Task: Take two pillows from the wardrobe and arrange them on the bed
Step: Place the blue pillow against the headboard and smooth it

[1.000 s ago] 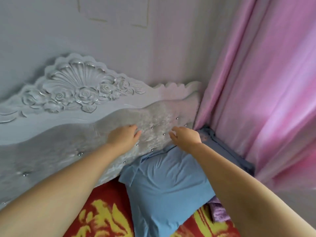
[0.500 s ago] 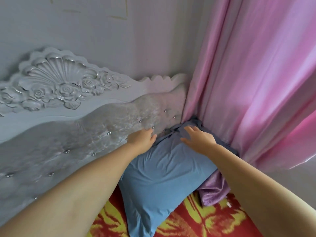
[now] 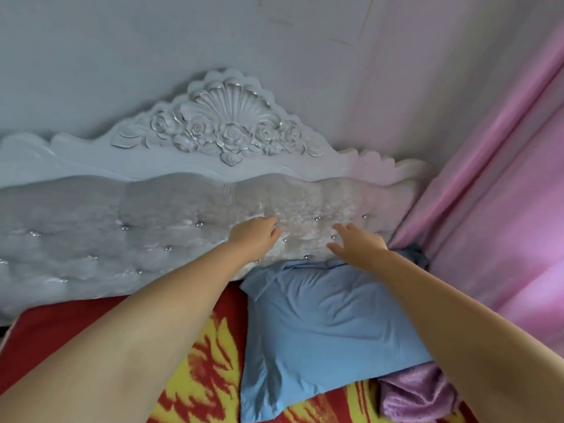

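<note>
Against pale grey wall and carved white headboard (image 3: 225,132) with tufted silver padding, beside pink curtain (image 3: 503,193), lay bed (image 3: 45,328) under red-and-yellow patterned blanket (image 3: 210,361). Soft blue fabric pillow (image 3: 320,325) lay flat at the bed's right corner, top edge touching the padding, lower right corner over a crumpled purple cloth (image 3: 418,395). Left hand (image 3: 254,236) hovered near the padding above the pillow's top left corner, fingers loosely curled, gripping nothing. Right hand (image 3: 358,244) was spread open, palm down, just over the pillow's top edge; contact could not be told. Step in hand, judged: settling this pillow. Best done by pressing both top corners snug to the headboard, smoothing creases outward, squaring its sides, leaving the left space free for a second pillow, none visible.
</note>
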